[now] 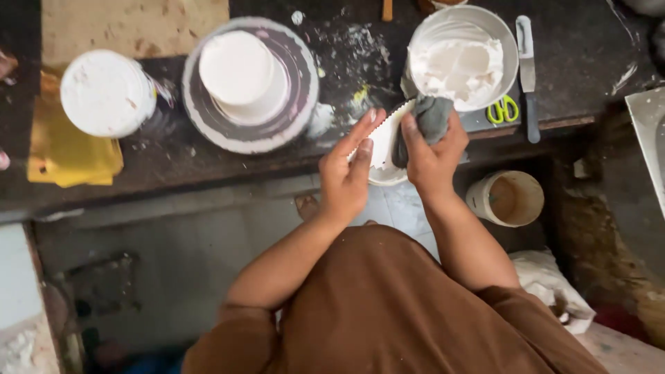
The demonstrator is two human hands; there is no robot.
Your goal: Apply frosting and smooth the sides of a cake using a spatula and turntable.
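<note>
A white, flat plastic scraper with a toothed far edge (385,149) is held just beyond the near edge of the dark tabletop (582,48), between both hands. Its right part is hidden behind a crumpled grey cloth (431,119), and its near end is hard to tell from the pale floor below it. The left hand (348,173) is laid against the scraper's left side with the fingers straight and pressed together, the thumb hidden behind the tool. The right hand (433,156) is closed around the grey cloth, which is pressed onto the scraper; its fingertips are covered by the cloth.

Just beyond the cloth, a round white bowl of white cream (463,59) is set on the tabletop. To its right a long flat metal spatula (528,76) is laid, and green-handled scissors (502,111) are partly tucked under the bowl's rim. Left of the hands, a round grey turntable (251,86) carries a white frosted tiered cake (242,73), and smears of cream are scattered on the bare tabletop between turntable and bowl. Farther left, a second white frosted cake (107,93) is seen beside a yellow folded cloth (69,156).

Below the tabletop edge on the right, an open round beige bucket (509,199) is placed on the floor, well apart from the hands. The near foreground is filled by a brown garment (388,312), by which the floor beneath is hidden.
</note>
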